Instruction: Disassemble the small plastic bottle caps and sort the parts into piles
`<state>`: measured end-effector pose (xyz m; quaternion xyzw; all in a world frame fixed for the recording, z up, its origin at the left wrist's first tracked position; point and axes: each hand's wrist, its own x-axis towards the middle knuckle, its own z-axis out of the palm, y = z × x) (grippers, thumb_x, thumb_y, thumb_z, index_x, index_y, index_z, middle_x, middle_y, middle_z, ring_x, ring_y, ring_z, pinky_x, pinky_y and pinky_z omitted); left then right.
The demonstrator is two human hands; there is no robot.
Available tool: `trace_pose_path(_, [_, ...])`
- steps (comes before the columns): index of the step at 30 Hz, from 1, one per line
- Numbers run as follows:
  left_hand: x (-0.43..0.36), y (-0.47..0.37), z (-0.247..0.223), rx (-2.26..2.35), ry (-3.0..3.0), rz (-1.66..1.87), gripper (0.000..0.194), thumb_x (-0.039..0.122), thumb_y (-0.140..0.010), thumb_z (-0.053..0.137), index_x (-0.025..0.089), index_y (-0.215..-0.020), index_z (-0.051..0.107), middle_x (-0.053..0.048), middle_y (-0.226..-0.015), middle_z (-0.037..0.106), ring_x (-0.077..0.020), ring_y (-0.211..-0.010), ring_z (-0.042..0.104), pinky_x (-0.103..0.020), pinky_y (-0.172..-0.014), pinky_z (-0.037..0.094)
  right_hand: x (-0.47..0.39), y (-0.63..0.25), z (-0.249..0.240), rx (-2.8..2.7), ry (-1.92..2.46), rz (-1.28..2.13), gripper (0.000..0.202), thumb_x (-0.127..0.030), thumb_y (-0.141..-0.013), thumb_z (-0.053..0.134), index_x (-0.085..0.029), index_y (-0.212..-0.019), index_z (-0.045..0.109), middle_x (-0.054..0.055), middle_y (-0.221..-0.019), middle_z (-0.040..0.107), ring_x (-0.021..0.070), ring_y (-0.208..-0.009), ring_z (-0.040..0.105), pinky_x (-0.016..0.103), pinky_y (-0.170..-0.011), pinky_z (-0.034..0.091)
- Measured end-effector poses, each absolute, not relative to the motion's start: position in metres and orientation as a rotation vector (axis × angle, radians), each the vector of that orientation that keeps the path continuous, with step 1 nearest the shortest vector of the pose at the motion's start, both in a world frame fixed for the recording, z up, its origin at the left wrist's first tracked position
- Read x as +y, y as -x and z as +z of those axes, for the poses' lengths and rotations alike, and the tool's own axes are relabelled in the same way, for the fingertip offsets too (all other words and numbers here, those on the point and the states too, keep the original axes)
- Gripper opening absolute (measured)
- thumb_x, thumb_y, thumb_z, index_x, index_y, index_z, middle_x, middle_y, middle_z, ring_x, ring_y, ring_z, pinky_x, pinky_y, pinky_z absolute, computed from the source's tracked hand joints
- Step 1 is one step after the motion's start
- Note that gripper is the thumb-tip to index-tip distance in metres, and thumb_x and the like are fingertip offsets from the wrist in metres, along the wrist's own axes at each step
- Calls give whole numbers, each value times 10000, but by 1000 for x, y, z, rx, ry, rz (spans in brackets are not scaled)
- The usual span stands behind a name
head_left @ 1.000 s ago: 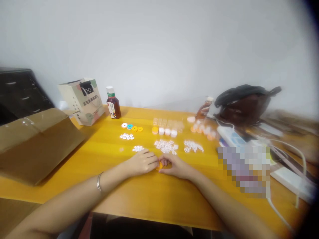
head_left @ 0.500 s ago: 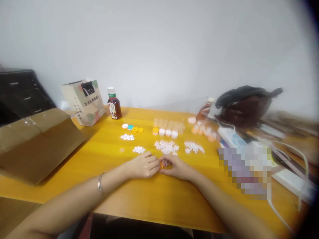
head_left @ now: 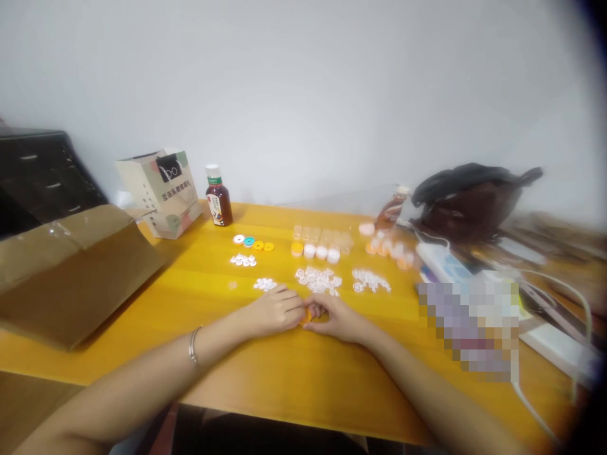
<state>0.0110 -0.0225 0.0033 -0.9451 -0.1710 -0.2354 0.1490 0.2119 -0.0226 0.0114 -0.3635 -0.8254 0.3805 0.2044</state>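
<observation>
My left hand (head_left: 277,312) and my right hand (head_left: 337,318) meet above the table near its front. Between their fingertips is a small orange round cap (head_left: 307,315), gripped from both sides and mostly covered by the fingers. Just beyond the left hand lies a cluster of small white pieces (head_left: 265,284). Past the right hand are two spreads of white openwork pieces, a larger pile (head_left: 317,279) and a smaller one (head_left: 371,280). Farther back stands a row of yellow and white round caps (head_left: 315,252), with clear cups (head_left: 322,236) behind it.
Left on the table (head_left: 246,385) are a cardboard box (head_left: 71,272), a paper bag (head_left: 175,199) and a dark-red bottle (head_left: 219,205). Several coloured discs (head_left: 253,242) lie beyond small white parts (head_left: 243,260). Rightward are orange-and-clear pieces (head_left: 389,250), a black bag (head_left: 467,199) and a power strip (head_left: 552,347).
Both hands stay together on the orange cap. The left fingers have shifted slightly, and a little more of the cap shows. Otherwise the view has moved only a touch.
</observation>
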Motion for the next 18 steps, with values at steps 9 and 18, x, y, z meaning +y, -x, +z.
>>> trace_pose_path(9, [-7, 41, 40, -1115, 2932, -711, 106, 218, -807, 500, 167, -775, 586, -23, -754, 617, -132, -717, 539, -245, -679, 388, -27, -211, 17, -2295, 1089, 1062, 235, -277, -695, 642, -184, -906, 600, -4, -749, 547, 128, -690, 504, 251, -645, 417])
trace_pose_path(18, [21, 124, 54, -1915, 3147, -204, 185, 308, -669, 589, 156, -744, 664, -6, -698, 663, -127, -608, 569, -200, -562, 390, -26, -212, 17, -2313, 1076, 1045, 217, -271, -696, 637, -194, -895, 595, -4, -756, 546, 127, -690, 504, 249, -639, 421])
